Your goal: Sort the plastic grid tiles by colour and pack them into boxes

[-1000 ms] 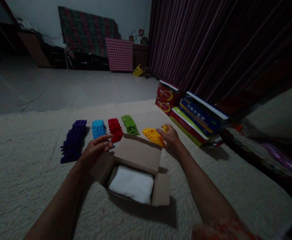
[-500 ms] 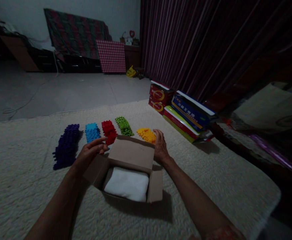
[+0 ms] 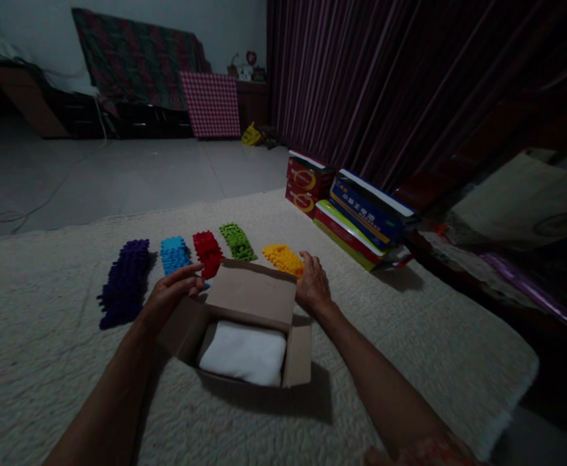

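An opened cardboard box [image 3: 299, 355] stands in front of me, its flaps folded outward. White folded material [image 3: 244, 353], perhaps cloth, lies inside. My left hand [image 3: 174, 294] is at the box's far left corner, fingers stretched out and apart, holding nothing I can see. By the right end of the raised far flap [image 3: 252, 291] is my right hand [image 3: 314, 281], fingers loosely bent and apart, beside the yellow interlocking pieces [image 3: 283, 259]; whether it touches them I cannot tell. Purple [image 3: 125, 281], light blue [image 3: 175, 254], red [image 3: 208, 252] and green pieces [image 3: 237, 241] lie grouped by colour beyond the box.
Red boxes [image 3: 307, 184] and a blue box [image 3: 366, 207] on a red-and-green one [image 3: 344, 236] stand at the back right of the quilted cover [image 3: 361, 382]. Beyond are a tiled floor [image 3: 167, 175] and a purple curtain [image 3: 351, 77]. A cluttered surface lies at the right.
The whole view has shifted slightly, with everything sitting a little further left and up. Both hands stay in about the same place around the box.
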Available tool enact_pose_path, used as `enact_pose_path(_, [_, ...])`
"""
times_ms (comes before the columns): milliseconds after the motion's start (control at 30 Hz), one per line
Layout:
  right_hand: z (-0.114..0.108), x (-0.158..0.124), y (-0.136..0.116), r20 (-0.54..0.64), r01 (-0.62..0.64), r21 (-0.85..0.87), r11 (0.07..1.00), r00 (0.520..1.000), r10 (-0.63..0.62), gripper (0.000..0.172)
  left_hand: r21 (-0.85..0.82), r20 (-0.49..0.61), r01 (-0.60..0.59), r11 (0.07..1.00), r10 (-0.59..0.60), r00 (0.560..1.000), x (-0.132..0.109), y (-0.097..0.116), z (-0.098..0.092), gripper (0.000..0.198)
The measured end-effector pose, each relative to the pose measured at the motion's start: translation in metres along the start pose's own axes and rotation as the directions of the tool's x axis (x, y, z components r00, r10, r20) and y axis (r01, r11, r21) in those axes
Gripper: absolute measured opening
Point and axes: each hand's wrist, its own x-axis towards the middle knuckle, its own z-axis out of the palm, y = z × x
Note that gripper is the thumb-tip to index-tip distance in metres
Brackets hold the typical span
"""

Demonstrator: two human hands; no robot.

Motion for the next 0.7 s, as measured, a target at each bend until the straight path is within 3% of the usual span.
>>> enact_pose_path(200, [0.004,0.004,0.010,-0.004,0.024,0.074,0.997,1.000,-0.024,0.061,-0.008,0.024,0.002,1.000,-0.002,1.000,0.006,-0.006,-0.008,0.043])
enact_pose_path(467, [0.005,0.005,0.012,-0.022,0.079,0.103,0.992,0.997,-0.077,0.054,0.004,-0.014,0.003,1.000,-0.003,1.000,0.001,-0.002,-0.004,0.047])
enact_pose_path(700, [0.003,0.009,0.016,-0.041,0.107,0.164,0.981,0.994,-0.102,0.053,0.022,0.020,-0.024,0.999,0.024,1.000,0.005,-0.005,-0.009,0.048])
